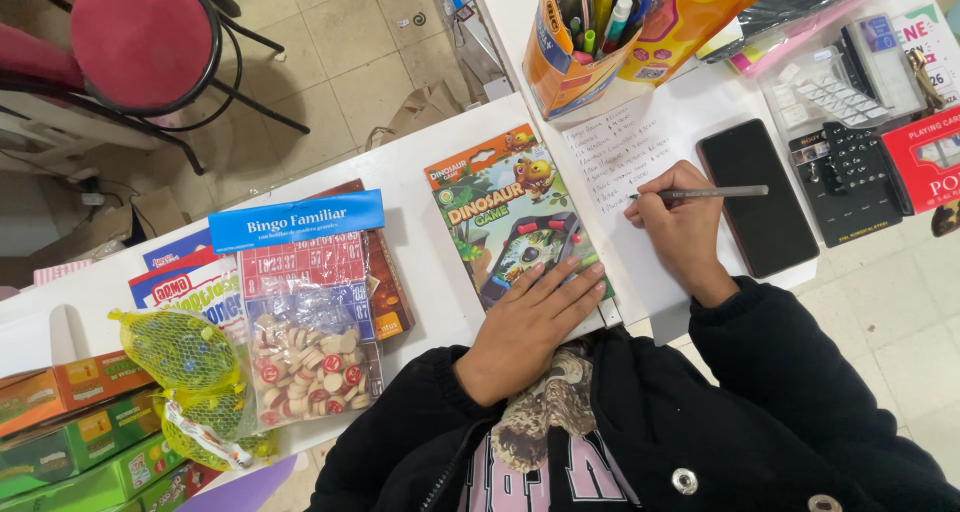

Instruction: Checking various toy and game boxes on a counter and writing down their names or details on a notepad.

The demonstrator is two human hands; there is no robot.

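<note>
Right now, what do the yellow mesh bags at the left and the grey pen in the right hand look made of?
Yellow mesh bags: looks like soft plastic netting, open weave, round glassy marbles showing through. Grey pen in the right hand: probably plastic, smooth, slightly shiny barrel; metal can't be ruled out.

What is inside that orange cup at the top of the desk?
The orange cup holds markers and pens standing upright; only their tops show. Their lower parts and anything at the bottom are hidden by its wall.

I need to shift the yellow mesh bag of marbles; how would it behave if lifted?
The mesh bag of marbles would probably sag and change shape, since the net is soft. It looks heavy for its size, being packed full. The marbles may roll out if the net tears.
</note>
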